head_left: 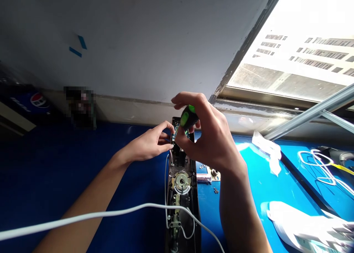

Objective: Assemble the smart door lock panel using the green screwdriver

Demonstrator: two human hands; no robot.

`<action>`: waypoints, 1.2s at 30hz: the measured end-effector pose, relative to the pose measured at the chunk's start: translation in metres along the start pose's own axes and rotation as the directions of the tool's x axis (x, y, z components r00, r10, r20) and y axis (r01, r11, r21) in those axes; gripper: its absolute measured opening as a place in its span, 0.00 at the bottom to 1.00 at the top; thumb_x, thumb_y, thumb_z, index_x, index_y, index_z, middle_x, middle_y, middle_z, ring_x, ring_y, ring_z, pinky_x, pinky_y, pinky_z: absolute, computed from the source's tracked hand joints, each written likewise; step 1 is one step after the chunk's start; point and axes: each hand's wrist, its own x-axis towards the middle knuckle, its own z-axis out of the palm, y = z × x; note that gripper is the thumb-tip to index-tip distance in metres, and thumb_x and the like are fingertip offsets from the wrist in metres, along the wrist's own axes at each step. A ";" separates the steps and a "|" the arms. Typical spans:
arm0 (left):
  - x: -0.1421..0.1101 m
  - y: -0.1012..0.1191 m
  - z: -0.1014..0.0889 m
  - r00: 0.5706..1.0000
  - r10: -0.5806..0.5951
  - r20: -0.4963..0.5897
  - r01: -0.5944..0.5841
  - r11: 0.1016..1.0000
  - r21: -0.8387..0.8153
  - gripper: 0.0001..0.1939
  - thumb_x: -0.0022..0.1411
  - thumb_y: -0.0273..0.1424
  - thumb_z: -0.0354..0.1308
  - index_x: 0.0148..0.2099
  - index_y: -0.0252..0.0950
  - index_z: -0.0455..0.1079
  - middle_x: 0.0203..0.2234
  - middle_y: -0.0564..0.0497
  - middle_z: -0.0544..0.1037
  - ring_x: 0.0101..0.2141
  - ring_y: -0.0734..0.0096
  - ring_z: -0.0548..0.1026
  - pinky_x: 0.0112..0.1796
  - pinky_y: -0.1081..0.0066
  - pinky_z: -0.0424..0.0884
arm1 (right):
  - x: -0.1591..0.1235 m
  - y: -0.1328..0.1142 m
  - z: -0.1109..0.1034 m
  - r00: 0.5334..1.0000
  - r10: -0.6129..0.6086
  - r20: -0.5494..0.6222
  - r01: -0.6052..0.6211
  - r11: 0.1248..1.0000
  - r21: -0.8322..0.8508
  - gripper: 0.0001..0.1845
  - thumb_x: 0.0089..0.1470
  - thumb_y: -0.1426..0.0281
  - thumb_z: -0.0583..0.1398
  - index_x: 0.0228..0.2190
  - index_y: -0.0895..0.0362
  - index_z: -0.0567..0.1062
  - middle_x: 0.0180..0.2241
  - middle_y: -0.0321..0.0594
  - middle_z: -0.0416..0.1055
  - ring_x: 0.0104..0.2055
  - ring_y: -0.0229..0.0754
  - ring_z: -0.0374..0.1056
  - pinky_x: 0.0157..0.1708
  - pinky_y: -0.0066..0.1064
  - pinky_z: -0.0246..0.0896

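A long black housing (182, 161), which looks like an opened electronic door lock, lies lengthwise before me. A green circuit board (177, 129) shows at its far end, and a round metal disc (182, 181) sits near its middle. My left hand (152, 142) is at the housing's left edge, thumb and fingers curled against it beside the board. Above the board, my right hand (210, 131) is closed around the black and green handle of a screwdriver (188, 117). The screwdriver's tip is hidden behind the fingers.
A white cable (124, 210) crosses in front of the housing. Small screws (216, 190) and a small part (214, 172) lie to its right. Farther right are crumpled plastic (268, 150), a white object (293, 223) and coiled wire (318, 168). A metal bar (312, 113) slants beside the window.
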 end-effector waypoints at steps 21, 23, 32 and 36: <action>0.000 -0.003 0.000 1.000 -0.001 -0.018 0.002 0.999 0.041 0.22 0.62 0.36 0.65 0.56 0.41 0.64 0.44 0.49 0.82 0.52 0.52 0.80 0.56 0.53 0.75 | -0.001 -0.001 -0.002 1.000 0.021 -0.016 -0.022 0.998 -0.051 0.23 0.57 0.79 0.61 0.53 0.50 0.70 0.46 0.37 0.75 0.34 0.35 0.70 0.35 0.32 0.72; 0.000 -0.006 0.000 1.000 0.003 -0.017 -0.002 0.999 0.033 0.22 0.63 0.36 0.65 0.56 0.42 0.64 0.45 0.48 0.82 0.51 0.53 0.81 0.55 0.53 0.76 | 0.000 -0.001 -0.002 0.999 0.025 -0.034 -0.028 0.997 -0.070 0.19 0.59 0.77 0.61 0.50 0.50 0.71 0.44 0.36 0.75 0.34 0.37 0.71 0.35 0.32 0.71; 0.000 -0.003 -0.001 1.000 -0.002 -0.008 0.002 1.000 0.029 0.23 0.63 0.36 0.65 0.57 0.41 0.63 0.45 0.47 0.82 0.53 0.52 0.80 0.56 0.52 0.75 | 0.000 -0.001 -0.003 0.998 0.055 -0.012 -0.055 0.998 -0.041 0.24 0.57 0.78 0.62 0.53 0.51 0.69 0.46 0.38 0.75 0.35 0.39 0.71 0.35 0.35 0.70; 0.000 -0.003 0.000 1.000 -0.004 -0.003 0.004 1.000 0.014 0.24 0.63 0.37 0.65 0.58 0.41 0.63 0.47 0.46 0.82 0.51 0.52 0.81 0.55 0.53 0.76 | 0.000 -0.002 -0.001 0.999 0.038 -0.028 -0.038 0.999 0.002 0.22 0.59 0.80 0.61 0.53 0.50 0.70 0.45 0.36 0.76 0.35 0.37 0.72 0.38 0.33 0.71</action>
